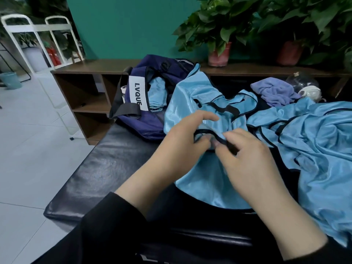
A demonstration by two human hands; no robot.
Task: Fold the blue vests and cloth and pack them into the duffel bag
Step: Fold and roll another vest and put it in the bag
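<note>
Both hands meet at the near middle: the left hand [182, 141] and right hand [245, 153] each pinch the black-trimmed edge of a blue vest [205, 103] between curled fingers. It lies on the black counter [99, 168], long axis running near to far, its near part hidden beneath the hands. Far left sits the open navy duffel bag [150, 103]; a second vest [312, 145] sprawls right, cut off by the frame; a purple cloth [274, 92] lies beyond.

1. A single head-worn wide-angle view looks forward and down over the black worktop [99, 168].
2. It sits close above the worktop's near edge.
3. Beyond the worktop, it faces a green wall [123, 25].
</note>
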